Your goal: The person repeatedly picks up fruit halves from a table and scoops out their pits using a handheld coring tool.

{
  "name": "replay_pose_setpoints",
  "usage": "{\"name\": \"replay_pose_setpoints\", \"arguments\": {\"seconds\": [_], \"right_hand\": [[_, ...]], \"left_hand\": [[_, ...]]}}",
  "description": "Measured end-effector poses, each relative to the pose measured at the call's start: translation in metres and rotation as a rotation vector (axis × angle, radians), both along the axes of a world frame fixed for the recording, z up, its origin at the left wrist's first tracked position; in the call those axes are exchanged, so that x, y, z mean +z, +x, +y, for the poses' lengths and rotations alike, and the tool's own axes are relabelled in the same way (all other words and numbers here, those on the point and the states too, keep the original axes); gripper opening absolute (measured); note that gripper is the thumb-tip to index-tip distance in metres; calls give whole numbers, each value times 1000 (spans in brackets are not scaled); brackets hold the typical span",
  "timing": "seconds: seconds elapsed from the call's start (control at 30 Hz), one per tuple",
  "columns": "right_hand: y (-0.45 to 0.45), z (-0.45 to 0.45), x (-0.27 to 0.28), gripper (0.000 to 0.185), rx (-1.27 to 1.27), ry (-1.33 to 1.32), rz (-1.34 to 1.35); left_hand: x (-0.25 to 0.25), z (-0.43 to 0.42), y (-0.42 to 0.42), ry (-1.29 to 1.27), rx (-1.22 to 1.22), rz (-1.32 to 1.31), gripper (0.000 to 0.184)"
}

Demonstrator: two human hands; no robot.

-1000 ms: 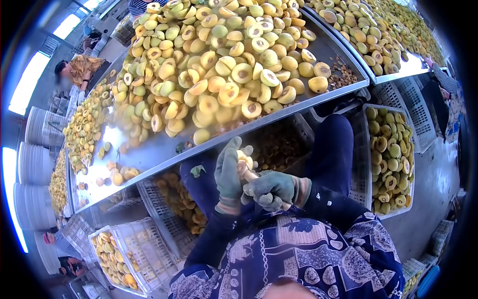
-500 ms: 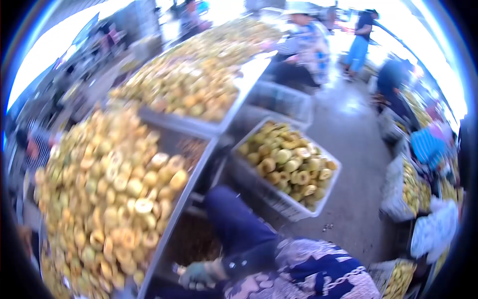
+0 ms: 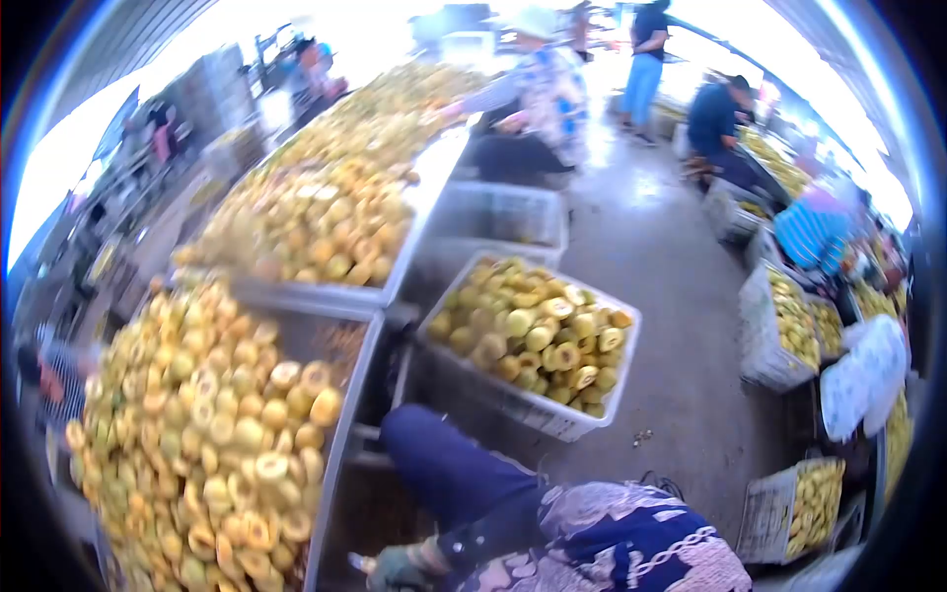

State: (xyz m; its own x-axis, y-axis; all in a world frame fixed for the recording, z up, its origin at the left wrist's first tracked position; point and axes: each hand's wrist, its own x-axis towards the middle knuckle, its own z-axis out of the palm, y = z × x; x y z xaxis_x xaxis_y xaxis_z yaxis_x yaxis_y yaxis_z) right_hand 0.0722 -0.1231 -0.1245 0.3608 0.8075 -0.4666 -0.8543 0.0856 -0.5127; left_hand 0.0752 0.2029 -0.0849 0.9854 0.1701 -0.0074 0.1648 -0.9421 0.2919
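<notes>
My right hand (image 3: 400,569), in a grey-green glove, is low at the bottom edge, just right of the metal table rim (image 3: 340,459). Its fingers are closed around a small tool with a pale tip (image 3: 361,562); its exact kind is too blurred to tell. My left hand is out of view. Left of the rim, a large heap of halved yellow-green fruit (image 3: 222,414), many with hollowed centres, covers the table. My bent knee (image 3: 434,444) in dark blue is beside the table. A white plastic crate (image 3: 582,426), full of similar halves, stands on the floor beyond it.
A second heap (image 3: 326,222) lies farther along the table, where a person in a patterned top (image 3: 552,94) sits. Another crate (image 3: 508,212) stands behind the full one. Along the right are fruit crates (image 3: 774,335), seated workers and a standing person (image 3: 646,69).
The view has turned slightly right, so the people and right-hand crates appear farther left. My right hand appears slightly lower, with its fingers still closed.
</notes>
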Motion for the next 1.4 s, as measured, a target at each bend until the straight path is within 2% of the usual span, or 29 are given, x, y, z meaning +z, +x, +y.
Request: {"name": "replay_pose_setpoints", "arguments": {"seconds": [0.03, 0.07, 0.1, 0.13, 0.17, 0.2, 0.27, 0.33, 0.37, 0.43, 0.53, 0.63, 0.67, 0.77, 0.8, 0.9, 0.93, 0.97, 1.03, 1.1, 1.17, 1.23, 1.27, 1.37, 1.4], "right_hand": [[-2, -18, 50, 12, 34, -141, -2], [1, -16, 37, 12, 139, 31, -10], [4, -18, 39, 15, 120, 32, 163], [12, -25, 69, 12, 171, -84, 26], [8, -15, 72, 11, 159, -190, 14], [8, -16, 80, 13, 97, -142, 72], [-1, -10, 83, 19, 45, -84, -21], [-4, -7, 82, 16, 89, -105, -20], [-4, -9, 83, 14, 113, -149, -38], [3, -13, 87, 12, 88, -196, -48], [6, -16, 82, 11, 9, -181, -33], [4, -16, 74, 14, 18, -173, -33], [4, -15, 77, 16, 31, -178, -32], [6, -17, 82, 16, 5, -162, -35], [6, -19, 83, 16, -9, -155, -34], [12, -22, 85, 16, -42, -180, -42], [16, -22, 97, 14, -16, -174, -63], [19, -17, 98, 13, -33, -178, -105], [20, -5, 103, 12, -75, -185, -191], [21, 7, 110, 14, -199, -37, -273], [26, 8, 128, 16, -220, -63, -352], [30, 10, 116, 19, -247, -34, -591], [32, 10, 109, 20, -255, -16, -714], [40, -5, 101, 25, -250, -188, -1378], [34, -3, 92, 25, -284, -14, -1022]], "left_hand": [[-9, 21, -14, -25, -3, -35, 28], [-31, 43, -25, -59, -77, -104, 24], [-54, 65, -31, -60, -203, -190, 20], [-79, 92, -43, -66, -311, -262, 17], [-9, 16, -43, 308, -343, -287, 28], [-24, 9, -36, 70, -93, -170, 38], [17, -33, -23, -68, 246, 0, 51], [31, -39, -16, -178, 322, 136, 58], [34, -36, -7, -137, 341, 272, 61], [45, -42, 6, -123, 310, 320, 59], [34, -36, 5, -93, 263, 237, 61], [45, -45, 12, 12, 316, 389, 68], [40, -42, 12, 9, 313, 362, 72], [53, -49, 4, -216, 385, 273, 69], [23, -34, -2, -219, 433, 111, 59], [20, -26, -16, -758, 492, -206, 48], [46, -41, -20, -1099, 572, -241, 38], [47, -39, -28, -1370, 526, -247, 37], [57, -64, -39, -1733, 446, -216, 42], [66, -101, -43, -1755, 427, -144, 50], [60, -133, -45, -1698, 307, -100, 50], [58, -164, -47, -1756, 122, -109, 50], [62, -174, -46, -1886, 149, -89, 48], [77, -196, -42, -1899, 304, -160, 49], [70, -198, -41, -1940, 420, -254, 47]]}}
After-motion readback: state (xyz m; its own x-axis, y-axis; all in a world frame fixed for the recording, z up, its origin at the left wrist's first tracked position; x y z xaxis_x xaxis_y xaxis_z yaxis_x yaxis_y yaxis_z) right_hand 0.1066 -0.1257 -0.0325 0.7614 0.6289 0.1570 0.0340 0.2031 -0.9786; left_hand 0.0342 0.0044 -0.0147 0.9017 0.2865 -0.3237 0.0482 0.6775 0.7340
